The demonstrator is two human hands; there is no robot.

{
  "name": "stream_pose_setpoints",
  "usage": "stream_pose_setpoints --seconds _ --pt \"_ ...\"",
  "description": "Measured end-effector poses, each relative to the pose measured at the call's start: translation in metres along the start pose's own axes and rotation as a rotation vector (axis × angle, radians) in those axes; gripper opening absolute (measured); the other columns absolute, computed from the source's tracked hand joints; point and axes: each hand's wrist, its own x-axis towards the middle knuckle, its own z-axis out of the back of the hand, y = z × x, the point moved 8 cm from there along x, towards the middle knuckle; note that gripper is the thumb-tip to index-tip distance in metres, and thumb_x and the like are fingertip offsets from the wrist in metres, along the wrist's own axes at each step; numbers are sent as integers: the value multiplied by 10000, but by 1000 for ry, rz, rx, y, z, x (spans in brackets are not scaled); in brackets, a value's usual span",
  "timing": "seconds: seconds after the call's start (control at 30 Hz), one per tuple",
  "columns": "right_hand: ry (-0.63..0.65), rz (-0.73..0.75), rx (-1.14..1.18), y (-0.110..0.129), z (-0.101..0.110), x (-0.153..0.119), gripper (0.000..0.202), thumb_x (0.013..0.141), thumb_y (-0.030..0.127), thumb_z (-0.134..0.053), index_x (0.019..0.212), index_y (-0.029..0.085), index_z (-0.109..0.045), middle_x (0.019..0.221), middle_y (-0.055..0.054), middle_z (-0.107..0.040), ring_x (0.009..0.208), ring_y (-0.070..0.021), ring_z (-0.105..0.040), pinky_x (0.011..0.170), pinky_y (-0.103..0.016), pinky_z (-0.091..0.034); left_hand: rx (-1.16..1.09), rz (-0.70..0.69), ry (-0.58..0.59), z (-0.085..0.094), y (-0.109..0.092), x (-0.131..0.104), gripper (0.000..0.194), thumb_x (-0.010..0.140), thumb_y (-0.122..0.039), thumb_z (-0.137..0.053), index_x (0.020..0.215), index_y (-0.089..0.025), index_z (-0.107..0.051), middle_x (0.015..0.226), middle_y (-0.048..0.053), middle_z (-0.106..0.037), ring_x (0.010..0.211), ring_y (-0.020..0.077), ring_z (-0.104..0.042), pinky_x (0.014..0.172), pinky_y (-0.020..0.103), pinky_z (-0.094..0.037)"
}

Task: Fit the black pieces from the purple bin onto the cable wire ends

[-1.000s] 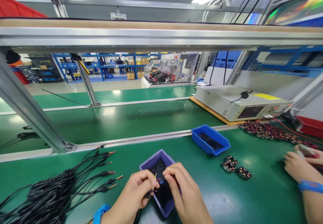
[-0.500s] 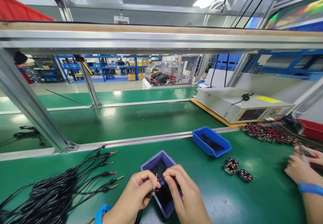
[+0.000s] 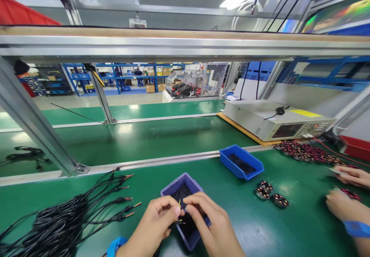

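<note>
My left hand (image 3: 160, 220), with a blue wristband, pinches the end of a black cable whose thin coloured wires (image 3: 179, 203) stick up between the fingers. Close beside it, my right hand (image 3: 209, 220) has thumb and forefinger pressed together at the wires; what it holds is too small to make out. Both hands are above a purple bin (image 3: 187, 243) holding small black pieces (image 3: 182, 192). Left of them lies a pile of black cables (image 3: 62, 222) with bared copper-coloured ends.
A blue bin (image 3: 242, 162) with black pieces stands right of the purple one. Round coils (image 3: 280, 200) lie near a person's hands (image 3: 341, 207) at the right. Behind are a grey instrument (image 3: 271, 118) and a metal frame post (image 3: 54, 141).
My right hand has moved slightly left, closer to my left fingertips. At the right, the other person's hands have moved apart, and a coil now shows by the lower one.
</note>
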Motion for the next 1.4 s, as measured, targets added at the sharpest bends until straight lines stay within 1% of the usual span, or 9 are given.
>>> stream_pose_setpoints --seconds 0.17,0.27,0.4,0.53,0.77,0.93,1.03,1.27,1.4 --pt "-201 -116 172 -11 12 -6 107 933 258 -613 973 242 -711 846 -26 -678 567 -135 -638 510 -200 -541 -48 32 -6 -3 -2 -1 445 672 -566 -750 655 -160 -567 577 -64 -482 416 24 -248 398 189 -108" --pt "-234 -88 189 -8 11 -11 100 915 220 -635 920 242 -732 864 -31 -681 553 -125 -636 527 -207 -555 -64 49 14 -7 -2 -2 379 679 -500 -734 650 -163 -563 562 -61 -488 398 23 -245 393 194 -89" --pt "-229 -26 202 -4 9 -13 140 904 160 -631 934 245 -739 865 -34 -682 593 -134 -660 551 -209 -569 -62 78 41 -10 -4 -4 350 647 -465 -731 634 -168 -547 590 -39 -521 409 29 -267 390 194 -86" --pt "-223 8 180 -2 10 -13 166 896 128 -633 949 247 -737 876 -33 -680 614 -131 -671 573 -200 -575 -54 78 56 -10 -3 -3 318 649 -443 -713 637 -174 -545 558 -55 -484 399 29 -240 383 196 -82" --pt "-231 29 157 -3 10 -12 141 907 152 -628 934 234 -740 858 -46 -689 610 -140 -673 576 -206 -579 -73 81 54 -10 1 0 297 645 -435 -699 642 -175 -555 524 -69 -455 369 25 -211 368 196 -67" --pt "-251 40 144 -1 12 -11 138 908 165 -628 932 235 -744 855 -46 -695 588 -136 -668 554 -197 -574 -68 74 51 -10 0 -2 277 663 -409 -699 641 -174 -554 556 -62 -477 387 24 -222 372 188 -81" --pt "-223 52 115 -1 11 -11 142 899 151 -630 925 231 -744 857 -50 -705 618 -151 -684 564 -207 -580 -60 83 45 -9 2 -1 305 660 -438 -708 640 -171 -563 538 -62 -472 378 27 -233 371 194 -76" --pt "-241 49 78 3 12 -7 138 867 129 -648 876 228 -743 814 -29 -719 685 -160 -703 642 -206 -581 -55 60 72 -9 3 -2 457 623 -574 -787 662 -166 -585 568 -59 -474 436 42 -245 389 186 -116" --pt "-187 48 112 6 9 -2 144 857 141 -661 842 244 -760 762 -11 -737 669 -157 -702 658 -207 -573 -8 25 57 -5 5 -2 517 632 -650 -769 685 -162 -606 565 -50 -476 462 57 -289 402 188 -127"
